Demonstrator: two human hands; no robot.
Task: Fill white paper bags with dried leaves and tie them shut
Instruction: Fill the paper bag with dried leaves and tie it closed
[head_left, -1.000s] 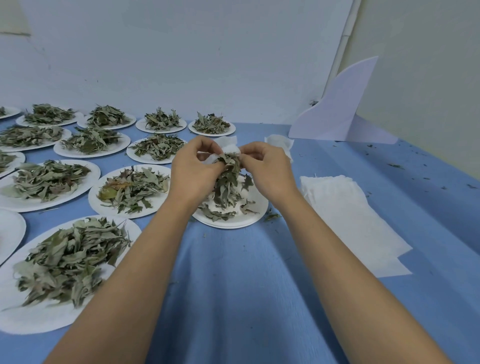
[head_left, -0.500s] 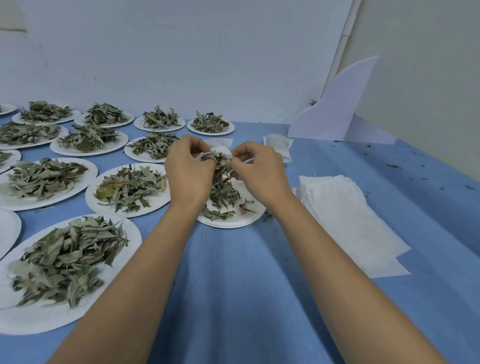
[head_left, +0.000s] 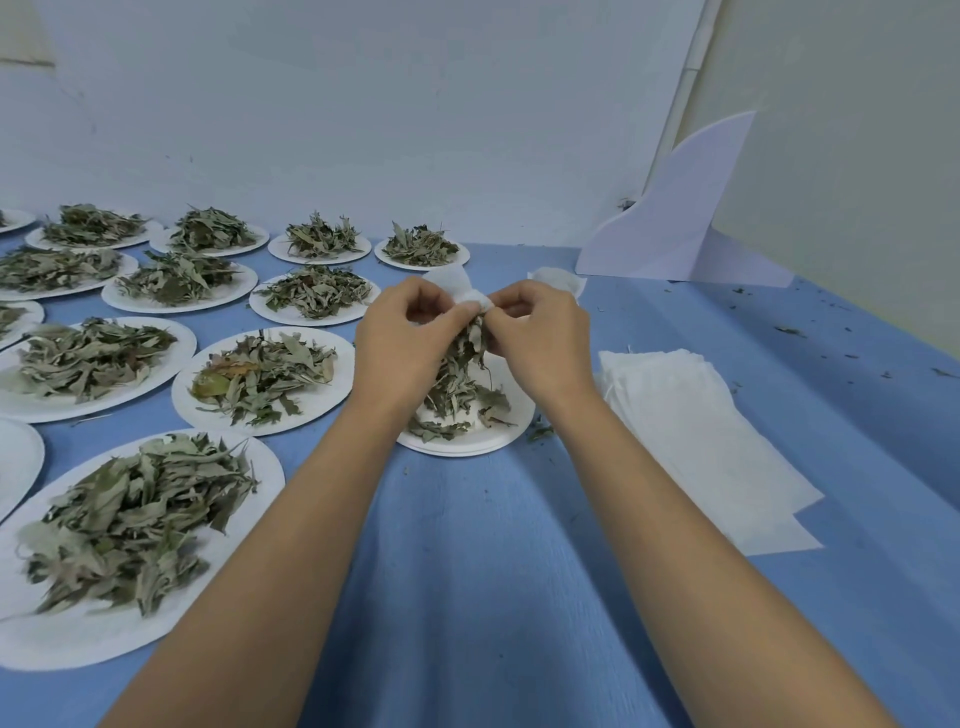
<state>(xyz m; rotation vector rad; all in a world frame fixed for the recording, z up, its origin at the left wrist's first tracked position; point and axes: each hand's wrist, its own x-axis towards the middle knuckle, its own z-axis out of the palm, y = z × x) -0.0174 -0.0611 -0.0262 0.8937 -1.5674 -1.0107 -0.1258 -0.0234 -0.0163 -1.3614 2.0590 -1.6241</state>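
Note:
Both hands meet above a white paper plate (head_left: 470, 443) near the table's middle. My left hand (head_left: 402, 340) and my right hand (head_left: 540, 338) each pinch the top of a small white paper bag (head_left: 470, 296). A bunch of dried grey-green leaves (head_left: 460, 376) hangs down between my hands onto the plate, where loose leaves lie. How much of the bunch sits inside the bag is hidden by my fingers.
Several white plates heaped with dried leaves (head_left: 260, 371) cover the left of the blue table (head_left: 493, 571). A stack of flat white bags (head_left: 696, 431) lies right of my hands. Another white bag (head_left: 558, 278) and a white curved board (head_left: 675, 218) stand behind.
My hands have drawn closer together around the bag's top, and the bunch of leaves between them has narrowed.

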